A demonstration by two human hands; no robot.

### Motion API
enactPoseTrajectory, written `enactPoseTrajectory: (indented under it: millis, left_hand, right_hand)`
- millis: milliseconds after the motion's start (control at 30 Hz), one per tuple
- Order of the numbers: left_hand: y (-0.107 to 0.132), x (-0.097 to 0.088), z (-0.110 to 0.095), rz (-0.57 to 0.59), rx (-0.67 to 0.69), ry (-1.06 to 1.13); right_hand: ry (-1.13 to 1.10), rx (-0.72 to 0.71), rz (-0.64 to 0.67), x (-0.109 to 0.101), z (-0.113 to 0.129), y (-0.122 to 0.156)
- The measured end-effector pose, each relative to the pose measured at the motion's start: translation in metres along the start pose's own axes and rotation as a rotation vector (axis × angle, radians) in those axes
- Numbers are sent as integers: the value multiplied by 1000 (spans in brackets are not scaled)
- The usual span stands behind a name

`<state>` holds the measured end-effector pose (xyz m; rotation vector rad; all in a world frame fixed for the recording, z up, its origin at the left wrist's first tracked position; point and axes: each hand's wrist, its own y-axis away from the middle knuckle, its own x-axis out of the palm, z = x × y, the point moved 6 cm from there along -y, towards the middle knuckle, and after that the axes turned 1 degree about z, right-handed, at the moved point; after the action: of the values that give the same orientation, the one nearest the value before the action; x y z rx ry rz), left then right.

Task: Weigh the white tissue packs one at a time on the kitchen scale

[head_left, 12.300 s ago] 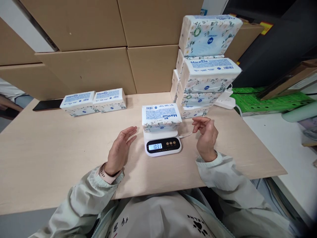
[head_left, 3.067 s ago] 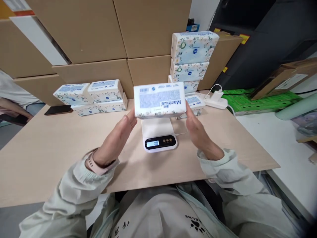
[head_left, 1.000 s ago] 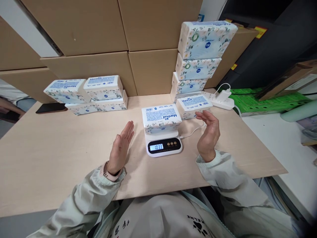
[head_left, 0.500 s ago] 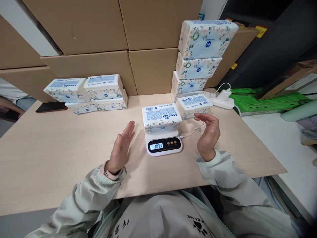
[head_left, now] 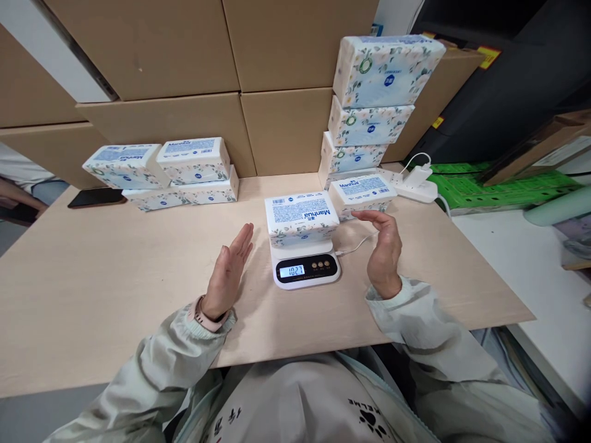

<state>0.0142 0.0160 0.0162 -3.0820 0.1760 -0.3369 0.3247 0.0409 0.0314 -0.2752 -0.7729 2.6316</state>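
A tissue pack [head_left: 301, 218] printed "Manhua" lies on the white digital scale [head_left: 306, 284], whose lit display reads 102.7. To the left of the scale, my left hand [head_left: 227, 271] is held with fingers extended, touching neither pack nor scale. On the other side, my right hand [head_left: 384, 252] is bent at the knuckles with fingers stretched toward the scale, also holding nothing. Just beyond its fingertips lies another tissue pack [head_left: 362, 194]. A white cable [head_left: 357, 247] runs from the scale's right side and passes behind my right hand.
Stacked tissue packs [head_left: 373, 126] rise at the back right, near a white power strip [head_left: 415, 184]. More packs [head_left: 194, 163] sit at the back left beside a dark phone [head_left: 96, 197]. Cardboard boxes [head_left: 286, 132] wall the far edge. Part of another person [head_left: 28, 178] shows at far left.
My right hand has shifted slightly left, toward the scale. My left hand has hardly moved. The display has gone from 103.1 to 102.7.
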Motion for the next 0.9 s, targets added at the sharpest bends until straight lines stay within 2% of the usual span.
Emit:
enactPoseTrajectory:
  millis: [167,433,533,700,800,900]
  left_hand:
    - [-2,7,-2,45,2,-37]
    - [-14,11,5,61,-23,-81]
    - [-22,19,6,82,-24,-54]
    - [-28,38,-7,200,31,27]
    - [-29,24,-25,81,17,76]
    - [-36,-11,-46,-146,-59,151]
  right_hand:
    - [104,85,175,7,-4,3]
    - [256,44,238,12,-9,3]
    - [291,40,264,20,-8,2]
    - [277,77,513,45,11,3]
    - [214,9,667,68,41,-1]
    - [175,-113,810,108,76,-7]
